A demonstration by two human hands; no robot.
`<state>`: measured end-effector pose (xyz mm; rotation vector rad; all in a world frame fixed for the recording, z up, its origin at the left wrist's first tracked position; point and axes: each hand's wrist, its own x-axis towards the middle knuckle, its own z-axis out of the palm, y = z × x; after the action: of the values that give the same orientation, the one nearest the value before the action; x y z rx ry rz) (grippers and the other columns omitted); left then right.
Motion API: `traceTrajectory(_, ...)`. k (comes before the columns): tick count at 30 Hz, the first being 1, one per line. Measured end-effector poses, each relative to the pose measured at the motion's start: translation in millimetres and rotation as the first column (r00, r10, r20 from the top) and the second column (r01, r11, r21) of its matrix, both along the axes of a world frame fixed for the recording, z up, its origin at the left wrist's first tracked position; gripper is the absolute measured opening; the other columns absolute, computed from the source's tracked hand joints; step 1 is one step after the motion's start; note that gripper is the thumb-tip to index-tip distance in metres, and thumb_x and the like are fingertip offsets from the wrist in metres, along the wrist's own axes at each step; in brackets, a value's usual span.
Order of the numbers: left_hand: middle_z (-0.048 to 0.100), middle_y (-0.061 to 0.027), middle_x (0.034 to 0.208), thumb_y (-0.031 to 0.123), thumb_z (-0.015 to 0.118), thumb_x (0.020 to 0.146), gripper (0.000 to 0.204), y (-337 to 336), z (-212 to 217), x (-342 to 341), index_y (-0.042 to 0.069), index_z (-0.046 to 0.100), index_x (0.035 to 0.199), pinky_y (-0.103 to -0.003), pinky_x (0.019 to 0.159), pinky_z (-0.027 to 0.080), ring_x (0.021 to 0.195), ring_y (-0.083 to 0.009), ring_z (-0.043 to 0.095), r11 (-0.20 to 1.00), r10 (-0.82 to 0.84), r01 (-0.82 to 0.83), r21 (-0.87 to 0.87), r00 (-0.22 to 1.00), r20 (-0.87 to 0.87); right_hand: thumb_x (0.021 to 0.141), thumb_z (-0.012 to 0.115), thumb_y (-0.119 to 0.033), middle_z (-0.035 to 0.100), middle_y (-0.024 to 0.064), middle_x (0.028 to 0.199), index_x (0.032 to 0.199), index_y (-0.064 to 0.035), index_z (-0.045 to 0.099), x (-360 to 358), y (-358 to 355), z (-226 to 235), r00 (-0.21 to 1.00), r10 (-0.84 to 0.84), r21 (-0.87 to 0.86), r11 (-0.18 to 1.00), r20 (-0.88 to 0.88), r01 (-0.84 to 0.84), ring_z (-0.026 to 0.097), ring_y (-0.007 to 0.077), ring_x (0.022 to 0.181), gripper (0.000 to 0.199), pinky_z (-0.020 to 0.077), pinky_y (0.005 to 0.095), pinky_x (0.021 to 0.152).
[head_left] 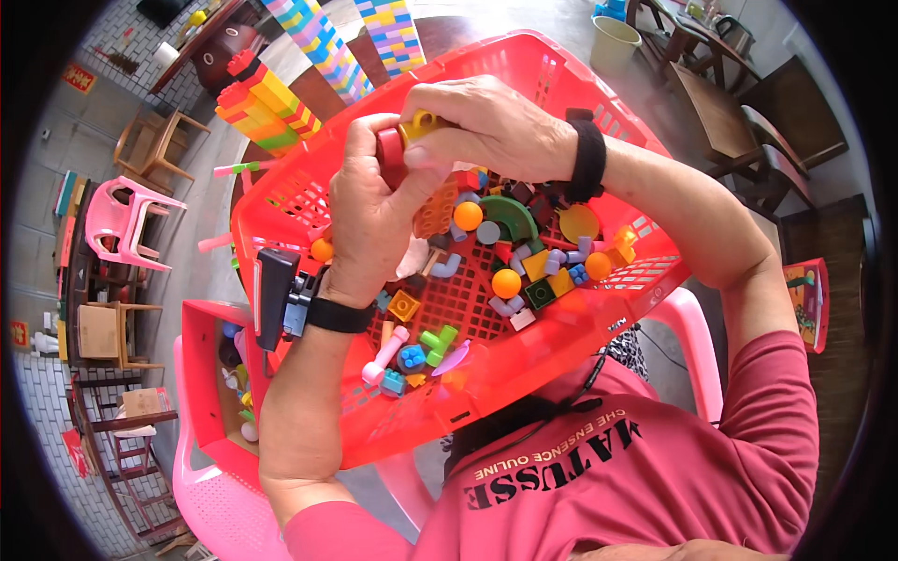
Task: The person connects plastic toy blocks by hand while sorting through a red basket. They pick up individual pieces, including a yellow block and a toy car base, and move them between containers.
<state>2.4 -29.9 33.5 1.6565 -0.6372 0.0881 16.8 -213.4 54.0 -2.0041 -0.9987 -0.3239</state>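
Head view is showing both hands meeting above the far half of a red plastic basket (599,309), which is resting tilted on the person's lap. At about twelve o'clock over the basket, the left hand (374,220) is pinching a red brick (390,150) between thumb and fingers, while the right hand (491,126) is closing its fingers narrowly around a yellow brick (423,122); the two bricks are touching, seemingly being pressed together or pulled apart. Both pieces are looking like hard, light, smooth plastic, stiff enough to take a firm squeeze but liable to slip, so gripping on the flat side walls rather than the studs is probably serving best. Below the hands, loose pieces are lying on the basket floor: orange balls (506,282), a green arch (510,215), a pink bone-shaped piece (385,355). At eleven o'clock, tall stacked brick towers (267,103) are standing on a dark desk (440,37).
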Motion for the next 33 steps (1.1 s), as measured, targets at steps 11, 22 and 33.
traceTrajectory(11, 0.061, -0.0038, 0.104, 0.022, 0.064, 0.090, 0.032, 26, -6, 36, 0.004, 0.054, 0.113, -0.027, 0.082, 0.050, 0.094, -0.0110, 0.061, 0.954, 0.053, -0.164, -0.251, 0.917, -0.396, 0.092, 0.055, -0.031, 0.063, 0.0102, 0.094, 0.108, -0.0062, 0.056, 51, -45, -6, 0.963, -0.269, -0.281, 0.923, 0.016, 0.263, 0.061, 0.0235, 0.088, 0.029, 0.0480, 0.0347, 0.080)
traceTrajectory(22, 0.064, -0.0016, 0.103, 0.027, 0.059, 0.093, 0.029, 36, -21, 46, 0.009, 0.056, 0.116, -0.033, 0.080, 0.054, 0.091, -0.0135, 0.064, 0.918, -0.240, -0.050, -0.393, 0.718, -0.653, 0.070, 0.070, -0.011, 0.061, 0.0184, 0.099, 0.123, -0.0081, 0.052, 51, -48, -89, 0.893, -0.444, -0.894, 0.367, 0.076, 0.258, 0.063, 0.0356, 0.093, 0.056, 0.0520, 0.0453, 0.074)
traceTrajectory(33, 0.066, -0.0033, 0.094, 0.022, 0.056, 0.093, 0.021, 30, -15, 36, 0.008, 0.059, 0.107, -0.033, 0.073, 0.057, 0.083, -0.0143, 0.066, 0.932, -0.260, -0.018, -0.361, 0.659, -0.706, 0.063, 0.074, -0.023, 0.067, 0.0158, 0.083, 0.094, -0.0058, 0.067, 54, -50, -81, 0.915, -0.401, -0.911, 0.356, 0.051, 0.207, 0.065, 0.0340, 0.084, 0.037, 0.0518, 0.0450, 0.072)
